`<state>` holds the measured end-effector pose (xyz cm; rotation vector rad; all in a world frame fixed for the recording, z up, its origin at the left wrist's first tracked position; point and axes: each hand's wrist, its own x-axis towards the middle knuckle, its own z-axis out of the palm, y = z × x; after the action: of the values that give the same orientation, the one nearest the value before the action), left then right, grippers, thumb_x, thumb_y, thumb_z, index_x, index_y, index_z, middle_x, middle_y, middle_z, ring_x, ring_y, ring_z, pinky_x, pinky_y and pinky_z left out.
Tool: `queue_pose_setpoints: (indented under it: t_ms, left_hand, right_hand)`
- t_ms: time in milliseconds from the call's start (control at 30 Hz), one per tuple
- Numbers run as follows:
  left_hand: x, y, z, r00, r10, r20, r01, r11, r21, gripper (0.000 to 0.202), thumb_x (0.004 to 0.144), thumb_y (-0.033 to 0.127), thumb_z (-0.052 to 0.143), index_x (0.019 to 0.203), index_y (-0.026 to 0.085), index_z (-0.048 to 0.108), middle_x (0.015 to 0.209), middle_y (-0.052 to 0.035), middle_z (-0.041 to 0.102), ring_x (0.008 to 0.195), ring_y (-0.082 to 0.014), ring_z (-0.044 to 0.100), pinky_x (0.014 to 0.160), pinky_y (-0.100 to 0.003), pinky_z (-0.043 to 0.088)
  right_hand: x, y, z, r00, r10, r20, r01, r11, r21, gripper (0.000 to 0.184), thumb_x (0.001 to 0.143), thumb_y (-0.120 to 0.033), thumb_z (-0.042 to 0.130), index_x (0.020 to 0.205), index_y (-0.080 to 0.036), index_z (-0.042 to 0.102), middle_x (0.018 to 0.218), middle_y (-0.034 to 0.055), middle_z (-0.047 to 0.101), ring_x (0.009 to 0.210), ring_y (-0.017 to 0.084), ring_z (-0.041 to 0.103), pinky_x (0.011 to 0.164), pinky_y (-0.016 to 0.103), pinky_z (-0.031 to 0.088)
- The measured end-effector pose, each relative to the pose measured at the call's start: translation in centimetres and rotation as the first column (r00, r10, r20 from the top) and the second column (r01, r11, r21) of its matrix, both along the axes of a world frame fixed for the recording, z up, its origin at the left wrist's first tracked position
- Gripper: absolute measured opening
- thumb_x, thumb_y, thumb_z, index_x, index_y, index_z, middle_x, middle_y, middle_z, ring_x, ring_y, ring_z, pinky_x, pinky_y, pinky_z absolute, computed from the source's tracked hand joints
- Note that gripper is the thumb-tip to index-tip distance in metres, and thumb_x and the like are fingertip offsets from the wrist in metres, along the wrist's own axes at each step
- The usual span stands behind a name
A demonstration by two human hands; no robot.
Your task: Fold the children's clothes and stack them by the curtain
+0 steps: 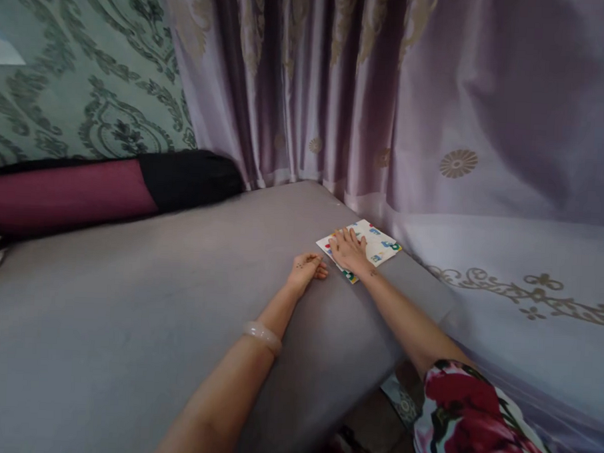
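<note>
A small white folded cloth [376,243] with coloured prints lies near the far right corner of a grey bed sheet [153,313]. My right hand [348,250] rests flat on the cloth, fingers stretched out and pressing down on it. My left hand [307,265] lies on the sheet just left of the cloth, fingers loosely curled with nothing visible in them. A pale bangle [262,335] sits on my left wrist.
A maroon and black bolster [108,188] lies along the back of the bed against green patterned wallpaper [78,76]. Lilac curtains [412,111] hang behind and to the right, draping down past the bed's edge. Floor shows below the bed corner.
</note>
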<state>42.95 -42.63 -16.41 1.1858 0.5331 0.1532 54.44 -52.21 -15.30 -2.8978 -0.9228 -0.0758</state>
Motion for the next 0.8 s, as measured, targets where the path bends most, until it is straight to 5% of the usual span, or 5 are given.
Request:
queue_pose_setpoints:
  t_ms: [133, 267, 400, 633, 800]
  left_hand:
    - [-2.2, 2.5, 0.6, 1.0, 0.018, -0.019, -0.014, 0.982, 0.186, 0.012, 0.09, 0.011, 0.049, 0.081, 0.014, 0.056, 0.064, -0.0005, 0.061, 0.048, -0.0062, 0.055, 0.048, -0.017, 0.043]
    - [-6.0, 7.0, 0.3, 1.0, 0.025, -0.019, -0.015, 0.906, 0.424, 0.011, 0.087, 0.011, 0.05, 0.081, 0.015, 0.058, 0.067, -0.0013, 0.062, 0.053, -0.0081, 0.058, 0.053, -0.019, 0.045]
    - [-11.1, 12.0, -0.1, 0.993, 0.1, -0.068, -0.036, 0.78, 0.625, 0.008, 0.081, 0.021, 0.055, 0.084, 0.017, 0.062, 0.072, -0.0033, 0.066, 0.062, -0.0122, 0.063, 0.066, -0.023, 0.05]
    - [-21.5, 19.3, -1.1, 0.943, 0.275, -0.189, 0.021, 0.518, 0.855, 0.037, 0.074, 0.051, 0.049, 0.09, 0.021, 0.064, 0.081, -0.0057, 0.072, 0.08, -0.024, 0.068, 0.079, -0.036, 0.053]
    - [-28.8, 22.3, -1.3, 0.871, 0.428, -0.242, 0.063, 0.391, 0.918, 0.032, 0.071, 0.058, 0.047, 0.084, 0.034, 0.063, 0.083, 0.0069, 0.072, 0.083, -0.0234, 0.067, 0.083, -0.038, 0.051]
  right_hand:
    - [-0.7, 0.3, -0.8, 0.999, 0.026, 0.027, -0.026, 1.0, -0.004, 0.055, 0.099, -0.041, 0.02, 0.146, -0.019, 0.037, 0.156, 0.0111, 0.028, 0.143, 0.029, 0.02, 0.113, 0.057, 0.015]
    - [-0.5, 0.4, -1.6, 0.999, 0.018, 0.04, -0.017, 1.0, -0.012, 0.055, 0.099, -0.04, 0.018, 0.146, -0.019, 0.037, 0.156, 0.0109, 0.029, 0.142, 0.03, 0.021, 0.112, 0.058, 0.015]
    - [-0.4, 0.5, -1.6, 1.0, 0.003, 0.014, -0.003, 1.0, -0.022, 0.056, 0.098, -0.041, 0.017, 0.147, -0.019, 0.035, 0.157, 0.0105, 0.027, 0.143, 0.03, 0.02, 0.113, 0.058, 0.014]
    - [-0.6, 0.5, -1.1, 1.0, 0.002, -0.009, -0.002, 1.0, -0.004, 0.056, 0.098, -0.04, 0.019, 0.147, -0.019, 0.036, 0.156, 0.0102, 0.027, 0.143, 0.03, 0.02, 0.113, 0.058, 0.013]
    - [-0.3, 0.3, -0.7, 0.995, -0.002, -0.099, 0.003, 1.0, 0.009, 0.056, 0.098, -0.041, 0.019, 0.148, -0.02, 0.032, 0.158, 0.0098, 0.023, 0.145, 0.029, 0.017, 0.114, 0.056, 0.011]
